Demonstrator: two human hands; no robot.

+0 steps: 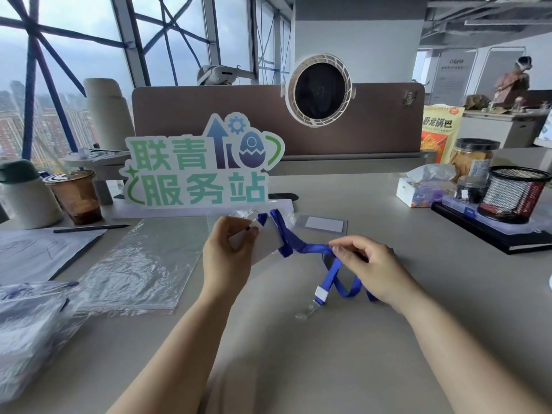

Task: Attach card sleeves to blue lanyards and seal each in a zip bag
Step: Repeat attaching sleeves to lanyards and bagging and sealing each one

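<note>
Our left hand (pixel 228 252) pinches a clear plastic zip bag (pixel 263 234); right hand (pixel 363 264) pinches the blue ribbon lanyard (pixel 301 248) running leftward into it (clip end (pixel 319 295) dangling nearest our right).

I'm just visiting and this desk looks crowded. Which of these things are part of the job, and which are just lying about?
Part of the job:
blue lanyard
card sleeve
zip bag in the left hand
flat plastic bags

Just lying about:
sign
fan
iced drink
tissue box
mesh pen cup
</note>
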